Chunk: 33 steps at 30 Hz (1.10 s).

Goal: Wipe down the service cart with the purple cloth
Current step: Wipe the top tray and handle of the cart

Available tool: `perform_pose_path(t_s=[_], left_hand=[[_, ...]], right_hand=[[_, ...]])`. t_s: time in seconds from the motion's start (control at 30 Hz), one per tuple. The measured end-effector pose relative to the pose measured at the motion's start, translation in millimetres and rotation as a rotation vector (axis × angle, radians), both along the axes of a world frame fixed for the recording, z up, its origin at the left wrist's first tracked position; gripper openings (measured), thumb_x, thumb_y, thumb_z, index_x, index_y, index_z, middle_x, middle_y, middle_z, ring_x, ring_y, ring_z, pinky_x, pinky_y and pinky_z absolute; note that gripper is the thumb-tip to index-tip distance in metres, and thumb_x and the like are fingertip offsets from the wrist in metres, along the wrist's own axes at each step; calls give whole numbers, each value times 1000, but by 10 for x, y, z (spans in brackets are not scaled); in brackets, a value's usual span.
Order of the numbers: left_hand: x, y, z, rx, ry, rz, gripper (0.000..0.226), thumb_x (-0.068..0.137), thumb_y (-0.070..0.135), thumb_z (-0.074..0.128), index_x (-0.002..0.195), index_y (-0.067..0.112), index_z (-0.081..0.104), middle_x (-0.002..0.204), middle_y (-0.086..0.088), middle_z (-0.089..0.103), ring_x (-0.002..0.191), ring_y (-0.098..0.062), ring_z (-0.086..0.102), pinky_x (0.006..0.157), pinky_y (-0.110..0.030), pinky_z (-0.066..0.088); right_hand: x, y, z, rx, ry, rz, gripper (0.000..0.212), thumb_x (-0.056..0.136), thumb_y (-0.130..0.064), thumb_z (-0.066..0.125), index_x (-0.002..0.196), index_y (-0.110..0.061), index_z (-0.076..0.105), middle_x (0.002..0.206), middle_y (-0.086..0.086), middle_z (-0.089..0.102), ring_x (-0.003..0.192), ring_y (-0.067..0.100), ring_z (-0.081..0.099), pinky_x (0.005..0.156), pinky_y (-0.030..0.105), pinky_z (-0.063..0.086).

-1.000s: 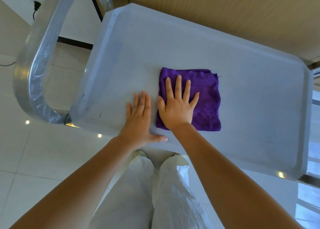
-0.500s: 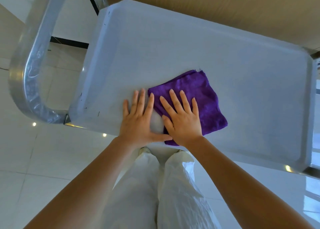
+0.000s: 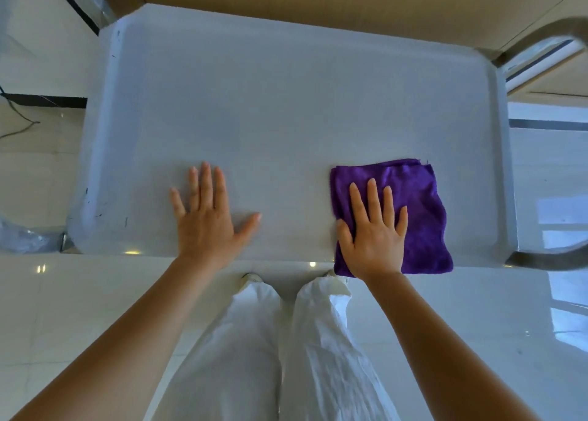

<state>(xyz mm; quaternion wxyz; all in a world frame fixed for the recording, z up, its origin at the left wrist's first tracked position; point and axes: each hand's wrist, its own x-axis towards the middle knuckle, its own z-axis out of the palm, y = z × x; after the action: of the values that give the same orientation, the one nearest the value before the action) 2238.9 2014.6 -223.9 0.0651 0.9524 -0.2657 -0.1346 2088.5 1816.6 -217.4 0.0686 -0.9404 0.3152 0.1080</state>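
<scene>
Purple cloth (image 3: pixel 416 204) lies partly hidden under flat right hand (image 3: pixel 372 233); left hand (image 3: pixel 206 220) splays straight fingers (image 3: pixel 206 182) on cart top (image 3: pixel 286 102)

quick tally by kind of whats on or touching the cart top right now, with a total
purple cloth: 1
hands pressed flat, left hand on the bare cart top, right hand on the cloth: 2
total: 3

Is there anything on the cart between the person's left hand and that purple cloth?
No. In the head view, only bare grey cart top lies between the left hand and the purple cloth, which the right hand presses flat.
</scene>
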Motion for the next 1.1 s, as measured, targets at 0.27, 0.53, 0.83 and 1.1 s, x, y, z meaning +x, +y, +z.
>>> perform_pose_path(t_s=[0.27, 0.53, 0.83, 1.1], left_hand=[[-848, -1290, 149, -226, 56, -226, 67, 89, 42, 28, 139, -3, 35, 145, -22, 36, 136, -35, 31, 108, -50, 19], [-921, -1478, -107, -156, 84, -211, 71, 86, 44, 28, 142, -1, 32, 148, -22, 29, 138, -36, 26, 110, -50, 16], [-985, -1629, -137, -101, -14, -147, 71, 82, 39, 34, 138, -4, 36, 146, -25, 33, 135, -40, 30, 109, -51, 15], [-1534, -2940, 106, -176, 89, -354, 68, 86, 36, 18, 145, 4, 25, 153, -15, 20, 143, -30, 14, 111, -44, 1]], right_hand=[[-33, -12, -83, -53, -50, 43, 64, 87, -50, 30, 145, -23, 28, 150, 8, 31, 139, 31, 27, 108, 54, 23], [-732, -669, -107, -47, -138, -159, 60, 88, -47, 32, 141, -19, 39, 148, 13, 35, 138, 33, 29, 109, 53, 21], [-1075, -1267, -104, -59, -158, -350, 68, 84, -50, 31, 144, -17, 33, 152, 13, 26, 141, 33, 20, 112, 49, 13], [-1005, -1322, -150, -87, -194, -337, 60, 90, -44, 28, 141, -15, 37, 147, 13, 35, 137, 33, 29, 109, 49, 21]])
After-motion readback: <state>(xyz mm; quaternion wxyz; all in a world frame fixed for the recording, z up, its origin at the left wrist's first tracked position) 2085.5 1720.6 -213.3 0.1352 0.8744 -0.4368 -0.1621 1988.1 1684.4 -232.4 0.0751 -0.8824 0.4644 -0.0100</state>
